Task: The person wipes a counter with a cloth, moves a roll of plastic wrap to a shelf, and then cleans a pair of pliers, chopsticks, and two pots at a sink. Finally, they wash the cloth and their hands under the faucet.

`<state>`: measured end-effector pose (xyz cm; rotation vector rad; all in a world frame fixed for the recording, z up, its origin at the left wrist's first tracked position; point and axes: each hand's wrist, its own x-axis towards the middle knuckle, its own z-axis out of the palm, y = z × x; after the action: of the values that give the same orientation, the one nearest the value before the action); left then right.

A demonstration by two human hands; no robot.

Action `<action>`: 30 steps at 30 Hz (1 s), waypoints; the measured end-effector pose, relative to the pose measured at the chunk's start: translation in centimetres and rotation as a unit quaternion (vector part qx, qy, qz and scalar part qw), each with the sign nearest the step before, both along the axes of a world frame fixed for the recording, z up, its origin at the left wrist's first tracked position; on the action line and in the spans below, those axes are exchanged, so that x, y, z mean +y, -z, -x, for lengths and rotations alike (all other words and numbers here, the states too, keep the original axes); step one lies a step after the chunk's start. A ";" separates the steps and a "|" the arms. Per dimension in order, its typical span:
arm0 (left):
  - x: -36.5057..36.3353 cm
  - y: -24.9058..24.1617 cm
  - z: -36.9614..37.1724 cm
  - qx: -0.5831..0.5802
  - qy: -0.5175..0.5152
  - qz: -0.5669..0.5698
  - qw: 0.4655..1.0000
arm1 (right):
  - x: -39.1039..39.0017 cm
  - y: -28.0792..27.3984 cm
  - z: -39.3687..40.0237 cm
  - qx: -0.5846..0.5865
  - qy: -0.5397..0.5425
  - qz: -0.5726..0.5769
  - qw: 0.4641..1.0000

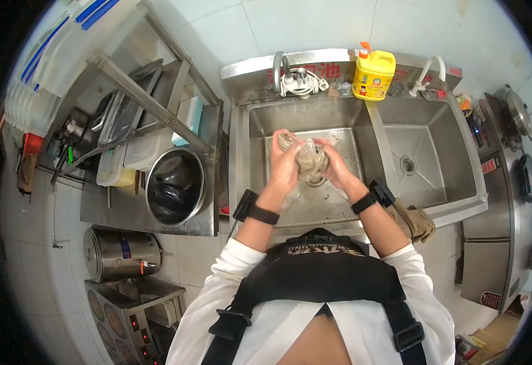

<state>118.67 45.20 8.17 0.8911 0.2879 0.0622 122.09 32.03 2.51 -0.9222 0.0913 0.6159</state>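
Observation:
Over the left sink basin [266, 201], both hands press a crumpled, wet-looking greyish-brown rag [310, 163] between them. My left hand [285, 167] is closed on its left side, with part of the bundle bulging out above the fingers. My right hand [337, 168] grips the opposite side, fingers curled toward the middle. Whether the bundle is cloth or thin plastic I cannot tell. Below it, the drain [316, 181] is partly covered, and dark specks lie on the basin floor.
A yellow pump jug [375, 76] stands on the back ledge between two taps, the grey one [277, 67] near a coiled white cable [302, 84]. Brown gloves [421, 224] hang on the front edge at right. A metal bowl [175, 187] sits on the left shelf.

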 end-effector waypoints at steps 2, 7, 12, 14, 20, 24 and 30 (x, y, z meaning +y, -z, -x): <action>0.5 0.2 -0.4 -0.140 0.024 -0.050 0.989 | -0.8 -0.5 0.1 0.106 -0.104 -0.085 0.985; 0.9 1.0 0.0 -0.120 0.051 -0.114 0.985 | -0.1 -2.2 -1.8 0.006 0.064 -0.098 0.993; 0.4 4.7 -1.2 0.041 0.133 0.174 0.975 | 3.8 -2.8 1.0 -0.409 0.179 0.292 0.846; 0.5 6.2 -1.1 0.017 0.121 0.174 0.977 | 4.3 -2.7 1.2 -0.443 0.179 0.334 0.813; -1.5 2.4 0.5 0.109 0.129 -0.025 0.985 | 3.8 -1.3 -1.4 -0.503 0.206 0.417 0.728; -0.1 0.2 0.7 0.099 0.222 -0.074 0.967 | 0.6 -2.3 -4.4 -0.273 0.151 0.235 0.921; 2.6 3.3 -1.7 -0.070 0.204 -0.484 0.848 | -2.5 -7.4 -3.1 -0.092 -0.007 -0.014 0.996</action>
<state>120.37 47.84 4.84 1.9338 -0.1099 -0.1398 125.20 29.51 9.91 -0.9493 -0.0884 0.5412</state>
